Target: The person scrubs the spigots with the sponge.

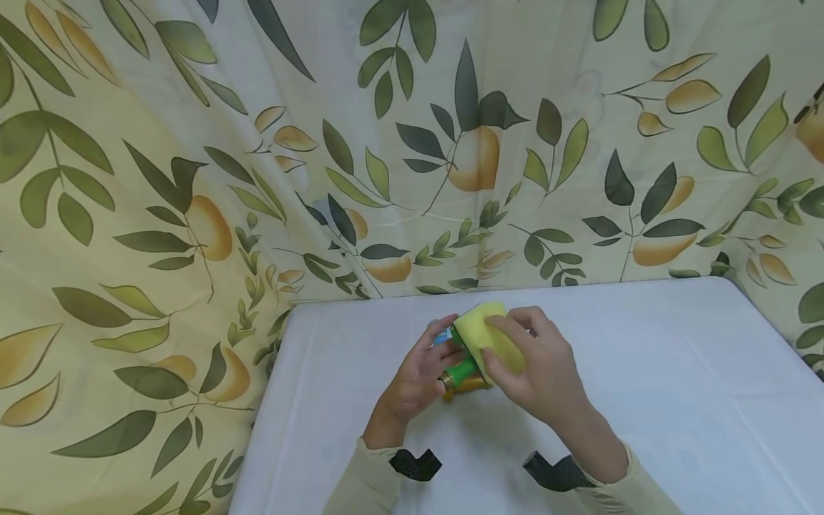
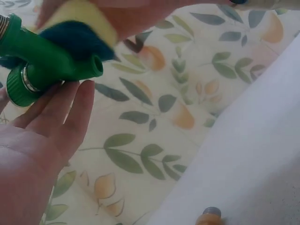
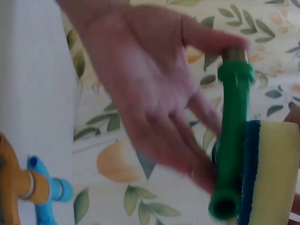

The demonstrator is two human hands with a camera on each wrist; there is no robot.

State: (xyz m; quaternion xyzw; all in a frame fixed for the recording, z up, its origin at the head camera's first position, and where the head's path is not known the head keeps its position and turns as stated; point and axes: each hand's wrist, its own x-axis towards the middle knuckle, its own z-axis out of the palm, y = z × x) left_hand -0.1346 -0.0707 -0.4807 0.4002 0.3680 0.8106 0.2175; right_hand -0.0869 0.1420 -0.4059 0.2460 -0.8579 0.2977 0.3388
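A green plastic tap (image 1: 460, 373) with a metal threaded end is held up over the table by my left hand (image 1: 412, 380). In the right wrist view, the left thumb presses the threaded end of the tap (image 3: 233, 108), while the fingers reach the other side near its knob. My right hand (image 1: 548, 368) grips a yellow sponge (image 1: 479, 330) from behind. The sponge's dark scouring side (image 3: 251, 164) lies against the tap's body. In the left wrist view the spout and ridged knob of the tap (image 2: 51, 63) show, with the sponge (image 2: 79, 35) behind.
An orange tap (image 3: 10, 183) and a blue tap (image 3: 44, 201) lie on the white table (image 1: 644, 400) beneath the hands, partly hidden in the head view. A leaf-and-fruit patterned curtain (image 1: 412, 143) hangs behind and to the left of the table.
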